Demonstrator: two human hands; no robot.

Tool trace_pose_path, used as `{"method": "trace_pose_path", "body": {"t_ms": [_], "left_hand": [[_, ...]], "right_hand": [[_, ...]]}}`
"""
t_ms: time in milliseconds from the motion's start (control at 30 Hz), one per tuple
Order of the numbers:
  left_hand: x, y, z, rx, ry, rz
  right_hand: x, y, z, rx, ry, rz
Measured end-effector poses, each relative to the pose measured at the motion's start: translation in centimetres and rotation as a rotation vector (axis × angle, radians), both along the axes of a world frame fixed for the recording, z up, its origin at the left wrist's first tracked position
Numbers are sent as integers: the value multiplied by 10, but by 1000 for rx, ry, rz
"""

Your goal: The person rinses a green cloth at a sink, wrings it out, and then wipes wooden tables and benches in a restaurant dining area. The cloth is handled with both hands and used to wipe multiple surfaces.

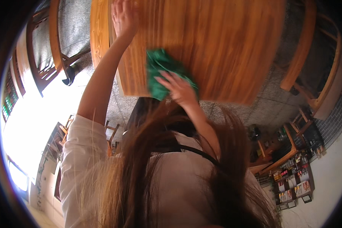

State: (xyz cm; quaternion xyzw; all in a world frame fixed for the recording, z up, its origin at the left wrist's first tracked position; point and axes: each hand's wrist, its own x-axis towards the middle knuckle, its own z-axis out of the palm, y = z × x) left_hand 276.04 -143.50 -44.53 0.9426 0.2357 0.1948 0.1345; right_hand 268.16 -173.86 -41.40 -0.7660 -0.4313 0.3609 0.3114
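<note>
A green cloth [162, 64] lies bunched on a varnished wooden table [216, 57], close to the edge nearest me. My right hand [181, 89] rests on its right part with the fingers spread over the fabric, pressing it to the wood. Further off, at the table's left edge, my left hand [125, 17] lies with its fingers pointing away from me. No object shows in it, and its fingertips reach the top of the picture.
A wooden bench [99, 31] runs along the table's left side. Wooden chairs or benches stand further left, and another wooden seat [300, 48] is on the right. Grey tiled floor [268, 105] shows below the table. Shelves with bottles and packages [293, 182] are at the lower right.
</note>
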Motion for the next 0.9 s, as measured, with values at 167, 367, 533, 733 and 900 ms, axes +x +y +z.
{"method": "trace_pose_path", "body": {"t_ms": [167, 367, 533, 733, 900], "left_hand": [[-10, -10, -5, 22, 62, -234], [-2, -11, 7, -126, 149, -144], [-4, -10, 11, -148, 225, -130], [7, -10, 6, -115, 322, -135], [-5, -12, 8, -178, 354, -102]], "right_hand": [[82, -165, -28, -450, -621, -571], [145, -17, 2, -331, -438, 92], [371, 75, -29, 63, -637, 490], [610, 138, -41, -172, -1036, -380], [462, 277, -40, -243, -1100, -183]]}}
